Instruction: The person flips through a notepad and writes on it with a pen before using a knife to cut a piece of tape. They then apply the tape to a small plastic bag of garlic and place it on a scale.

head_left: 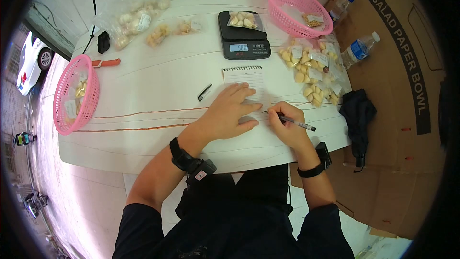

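Note:
My left hand [229, 114] lies with fingers spread across a spiral-bound notepad [243, 76], covering much of its lower part. In my right hand [289, 123] is a pen [303, 124], its tip down by the notepad's lower right side; any writing there is too small to read. A black pen cap [204, 92] rests left of the notepad. Beyond the notepad stands a black digital scale [245, 52] with its display lit. On its platform sits a clear bag of garlic cloves [244, 19].
Several bagged cloves [314, 62] lie at right, beside a pink basket [299, 28], water bottles [359, 49] and a folded black umbrella [357, 115]. Bagged garlic bulbs [136, 21] are at the back left. Another pink basket [91, 108] and an orange-handled tool [106, 63] stand left.

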The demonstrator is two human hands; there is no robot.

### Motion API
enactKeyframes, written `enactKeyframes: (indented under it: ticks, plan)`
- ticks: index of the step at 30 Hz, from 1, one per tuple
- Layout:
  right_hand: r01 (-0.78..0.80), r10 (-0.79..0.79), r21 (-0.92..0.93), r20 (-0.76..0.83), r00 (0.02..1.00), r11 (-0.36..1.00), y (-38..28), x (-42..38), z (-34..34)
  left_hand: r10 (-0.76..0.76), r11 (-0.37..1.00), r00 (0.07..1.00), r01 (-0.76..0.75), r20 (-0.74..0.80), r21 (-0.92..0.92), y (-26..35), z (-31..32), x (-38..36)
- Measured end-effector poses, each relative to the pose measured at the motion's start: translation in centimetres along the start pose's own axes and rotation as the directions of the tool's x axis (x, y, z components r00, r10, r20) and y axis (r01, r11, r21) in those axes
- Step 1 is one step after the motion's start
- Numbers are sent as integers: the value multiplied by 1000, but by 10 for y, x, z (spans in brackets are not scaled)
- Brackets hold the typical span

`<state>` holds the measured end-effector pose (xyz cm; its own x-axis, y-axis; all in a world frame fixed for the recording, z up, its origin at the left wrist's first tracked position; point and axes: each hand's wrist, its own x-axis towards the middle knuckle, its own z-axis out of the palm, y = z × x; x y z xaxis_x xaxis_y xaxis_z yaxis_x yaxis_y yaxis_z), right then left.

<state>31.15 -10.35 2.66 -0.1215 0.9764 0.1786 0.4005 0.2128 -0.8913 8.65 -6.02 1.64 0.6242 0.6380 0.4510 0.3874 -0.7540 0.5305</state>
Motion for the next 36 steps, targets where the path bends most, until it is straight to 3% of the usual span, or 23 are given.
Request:
enactKeyframes:
  ticks: [4,10,36]
  plan:
    - [25,-25,-25,6,1000,999,-2,-2,-3,4,1000,1000,-4,7,3,0,0,-1]
    - [-46,48,93,-15,999,995,0,-3,0,-9,1000,1000,9,12,10,1,-1,1]
    - [-7,9,-51,38,999,999,5,1,0,-29,1000,999,30,21,-4,2,-1,1]
